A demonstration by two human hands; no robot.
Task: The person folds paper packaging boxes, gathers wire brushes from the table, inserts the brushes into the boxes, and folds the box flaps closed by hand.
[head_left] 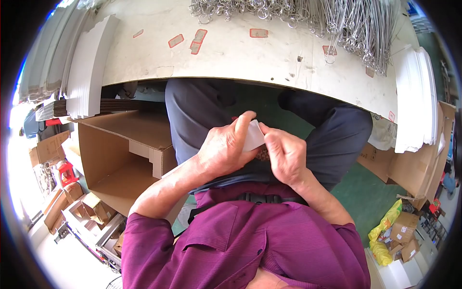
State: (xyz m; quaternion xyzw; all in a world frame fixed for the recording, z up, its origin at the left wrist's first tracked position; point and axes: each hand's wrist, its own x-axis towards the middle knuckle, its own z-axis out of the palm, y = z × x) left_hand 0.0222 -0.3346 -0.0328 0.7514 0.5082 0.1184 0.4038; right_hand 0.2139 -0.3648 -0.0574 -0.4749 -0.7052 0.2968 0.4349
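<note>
A white piece of thin card or paper is held between my two hands, above my lap. My left hand is closed around it, with one finger lying along its upper side. At its right edge, my right hand pinches it between thumb and fingers. Most of the piece is hidden by the left hand. A thin white edge shows beside my left forearm, but I cannot tell whether it belongs to the same piece.
Ahead is a white worktable with many metal wire pieces with looped ends piled at the back right. White folded strips stand at left and right. An open cardboard box sits left of my legs.
</note>
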